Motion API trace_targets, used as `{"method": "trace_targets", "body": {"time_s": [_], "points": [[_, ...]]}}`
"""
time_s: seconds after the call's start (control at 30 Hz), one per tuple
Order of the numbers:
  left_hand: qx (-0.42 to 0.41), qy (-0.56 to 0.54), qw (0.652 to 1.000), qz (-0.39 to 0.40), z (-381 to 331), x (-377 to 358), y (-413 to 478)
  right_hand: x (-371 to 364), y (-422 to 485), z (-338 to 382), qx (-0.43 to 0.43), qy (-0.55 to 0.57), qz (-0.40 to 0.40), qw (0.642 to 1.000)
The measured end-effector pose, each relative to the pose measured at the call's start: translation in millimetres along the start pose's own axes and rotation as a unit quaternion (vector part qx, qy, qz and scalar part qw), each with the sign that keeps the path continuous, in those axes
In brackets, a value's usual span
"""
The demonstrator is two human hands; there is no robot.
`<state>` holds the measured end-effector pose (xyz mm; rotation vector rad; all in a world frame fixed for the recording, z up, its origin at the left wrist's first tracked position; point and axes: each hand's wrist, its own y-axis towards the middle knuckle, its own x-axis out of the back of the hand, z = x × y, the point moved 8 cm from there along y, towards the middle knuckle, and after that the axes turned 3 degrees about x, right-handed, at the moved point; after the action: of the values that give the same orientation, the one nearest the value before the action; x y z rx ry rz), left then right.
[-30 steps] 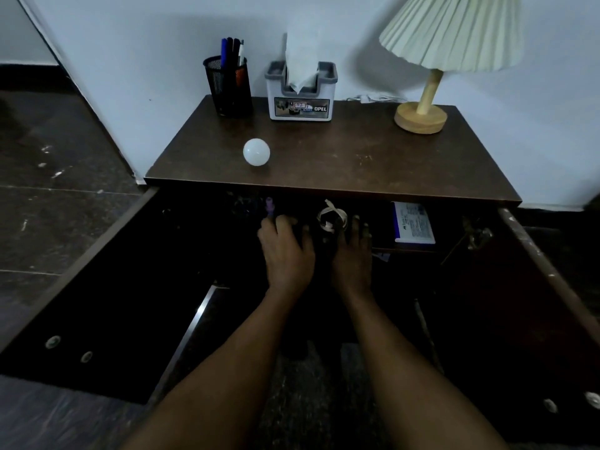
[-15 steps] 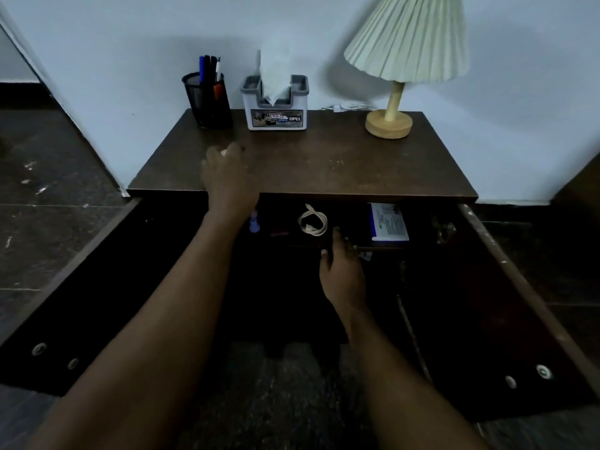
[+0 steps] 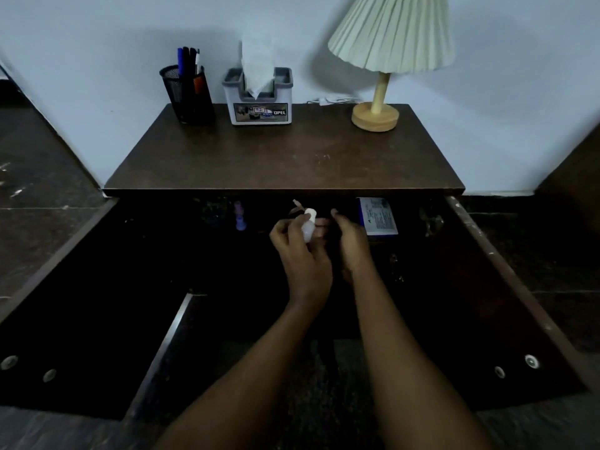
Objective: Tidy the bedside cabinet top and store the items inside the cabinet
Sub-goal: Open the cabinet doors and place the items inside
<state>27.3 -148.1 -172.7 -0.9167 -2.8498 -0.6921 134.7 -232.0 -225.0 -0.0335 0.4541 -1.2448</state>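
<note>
pen cup [image 3: 187, 92]: black mesh, pens upright, back left on cabinet [image 3: 282, 157] | tissue box [image 3: 259, 103]: just right of cup, tissue sticking up | lamp [image 3: 389, 43]: wooden base, pleated shade, back right | cord [image 3: 331, 99]: white, against wall [image 3: 97, 43] | floor [image 3: 42, 177]: dark tile

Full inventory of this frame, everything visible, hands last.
dark brown wooden cabinet top: 1, brown, centre
black mesh pen holder: 1, black, back left, holding pens
white-and-grey tissue box: 1, white/grey, right of holder
cream pleated-shade lamp: 1, cream, back right
white cable: 1, white, back edge
small purple object: 1, purple, inside cabinet, left
blue-and-white box: 1, blue/white, inside cabinet, right
open cabinet doors: 2, dark, either side
white light bulb: 1, white, in left hand
left hand: 1, grips bulb
right hand: 1, beside bulb, contact unclear
</note>
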Motion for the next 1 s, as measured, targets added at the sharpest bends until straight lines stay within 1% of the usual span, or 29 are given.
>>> {"method": "trace_targets", "body": {"time_s": [0.07,0.13,0.2,0.23,0.3,0.33,0.37,0.4,0.43,0.47,0.53,0.6,0.73,0.83,1.0], "points": [[0.043,0.016,0.999,0.005,21.9,-6.2,8.9,-2.4,2.6,0.1,-0.004,-0.011,0.026,1.0],[0.062,0.036,0.997,0.022,35.0,-17.9,23.8,-4.2,7.9,5.1,0.023,-0.053,0.054,0.997],[0.012,0.086,0.994,0.069,34.7,-34.9,37.8,-2.3,14.2,13.1,0.055,-0.118,0.065,0.989],[-0.012,0.093,0.991,0.096,34.9,-43.8,42.6,0.4,19.2,15.9,0.066,-0.143,0.056,0.986],[-0.027,0.082,0.984,0.157,34.6,-55.4,46.3,8.2,31.7,23.7,0.102,-0.215,0.007,0.971],[-0.03,0.082,0.98,0.181,36.8,-58.7,45.9,12.5,37.2,30.0,0.132,-0.268,-0.029,0.954],[-0.033,0.089,0.976,0.195,39.3,-60.8,45.1,16.7,40.3,37.7,0.16,-0.331,-0.073,0.927],[-0.036,0.102,0.973,0.205,43.5,-61.9,43.3,19.5,42.3,42.1,0.178,-0.387,-0.115,0.897],[-0.038,0.116,0.969,0.215,47.8,-63.1,40.3,19.4,44.1,44.1,0.181,-0.426,-0.137,0.876],[-0.041,0.129,0.965,0.225,50.7,-63.3,36.3,17.2,48.4,41.7,0.178,-0.46,-0.136,0.859],[-0.057,0.142,0.958,0.243,51.5,-63.8,27.2,9.1,54.0,34.8,0.172,-0.519,-0.107,0.831],[-0.072,0.151,0.953,0.251,48.8,-62.8,22.4,5.5,57.6,30.4,0.168,-0.545,-0.101,0.815],[-0.055,0.163,0.952,0.252,48.0,-63.8,22.7,3.9,54.5,30.5,0.182,-0.577,-0.114,0.788],[-0.05,0.164,0.955,0.244,47.3,-62.3,24.6,5.3,49.5,32.8,0.195,-0.57,-0.112,0.79],[-0.086,0.14,0.961,0.223,40.0,-56.6,21.5,6.1,42.2,33.3,0.218,-0.568,-0.107,0.787]]}}
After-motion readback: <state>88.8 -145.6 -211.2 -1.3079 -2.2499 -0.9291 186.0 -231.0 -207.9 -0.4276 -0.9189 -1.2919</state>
